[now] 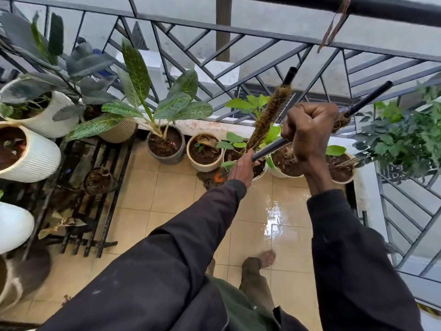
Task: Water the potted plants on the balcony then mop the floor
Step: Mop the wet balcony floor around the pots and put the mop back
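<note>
My left grip (pixel 241 167) closed around the mop handle (pixel 269 149); my right grip (pixel 310 130) fisted higher on it; tiled floor (pixel 171 199) gleamed wet.

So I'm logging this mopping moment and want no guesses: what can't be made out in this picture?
- Head view: the mop head is mostly hidden behind the left hand; only an orange bit shows.
- The handle vanishes inside the right hand.
- The pot below the right hand is partly covered by it.
- The white pot at left is cut by the frame edge.
</note>
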The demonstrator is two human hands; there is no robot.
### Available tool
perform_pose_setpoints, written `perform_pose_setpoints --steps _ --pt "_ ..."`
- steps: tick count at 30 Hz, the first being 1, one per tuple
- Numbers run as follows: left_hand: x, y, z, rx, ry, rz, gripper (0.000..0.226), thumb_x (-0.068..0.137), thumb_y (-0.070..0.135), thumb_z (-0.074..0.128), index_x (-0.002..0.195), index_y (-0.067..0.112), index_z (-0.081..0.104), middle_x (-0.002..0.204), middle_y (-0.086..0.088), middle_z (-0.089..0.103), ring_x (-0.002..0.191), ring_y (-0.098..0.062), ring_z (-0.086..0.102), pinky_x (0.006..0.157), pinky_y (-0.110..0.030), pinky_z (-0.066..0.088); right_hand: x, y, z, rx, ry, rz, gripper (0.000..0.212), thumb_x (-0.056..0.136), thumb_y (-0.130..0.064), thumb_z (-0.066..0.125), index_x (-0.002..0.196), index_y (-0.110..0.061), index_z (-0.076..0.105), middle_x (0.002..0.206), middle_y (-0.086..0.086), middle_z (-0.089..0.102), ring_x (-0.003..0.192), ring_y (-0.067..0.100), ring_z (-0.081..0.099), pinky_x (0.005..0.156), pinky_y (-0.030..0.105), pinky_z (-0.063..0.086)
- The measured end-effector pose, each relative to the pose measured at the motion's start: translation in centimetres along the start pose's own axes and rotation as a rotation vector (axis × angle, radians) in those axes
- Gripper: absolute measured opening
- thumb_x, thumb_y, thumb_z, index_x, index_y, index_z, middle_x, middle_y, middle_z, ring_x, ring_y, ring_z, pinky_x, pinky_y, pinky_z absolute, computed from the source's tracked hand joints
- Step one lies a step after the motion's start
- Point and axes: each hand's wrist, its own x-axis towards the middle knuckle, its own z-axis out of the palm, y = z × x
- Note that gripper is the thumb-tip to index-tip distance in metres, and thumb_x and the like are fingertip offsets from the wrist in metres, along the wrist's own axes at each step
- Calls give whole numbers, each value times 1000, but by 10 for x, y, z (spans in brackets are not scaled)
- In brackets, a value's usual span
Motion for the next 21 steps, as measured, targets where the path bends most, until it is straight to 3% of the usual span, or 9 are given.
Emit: perform_pose_setpoints --steps 2,4,6,10,15,21 --pt "-8 -6 4 21 -14 13 10 105 6 49 113 10 52 104 -15 69 87 -27 64 71 -40 48 3 -2 -4 31 -9 26 40 75 -3 57 43 -26 50 39 -14 41 34 12 37 47 22 33" --pt "-20 -17 10 38 -30 -4 9 105 9 51 114 10 52 103 -14 68 91 -31 68 78 -46 57 1 1 -6 39 -12 56 38 76 -1 56 44 -20 49 39 -15 40 33 13 36 45 21 33" --pt "-34 -26 11 62 -21 -24 13 105 14 52 118 9 53 106 -13 68 94 -31 68 83 -47 57 -5 5 -6 60 -24 80 36 77 1 56 45 -15 47 38 -13 39 33 14 35 44 21 33" --pt "-65 -50 12 119 -23 -90 25 107 18 47 131 13 51 118 -11 67 105 -29 66 92 -47 55 -20 9 1 102 -76 123 41 76 0 56 43 -24 51 39 -11 40 33 14 36 44 20 36" --pt "-69 -50 -2 126 3 -50 29 107 25 49 134 16 49 115 -7 67 99 -26 68 88 -47 58 -20 -12 13 142 -82 79 37 74 -5 57 44 -25 49 41 -12 38 35 11 35 43 19 34" --pt "-23 -13 -41 90 60 68 12 103 21 55 115 18 58 101 -7 71 89 -29 68 81 -45 57 4 -46 16 107 12 -82 31 74 0 57 47 -14 50 40 -9 38 34 13 36 45 16 35"
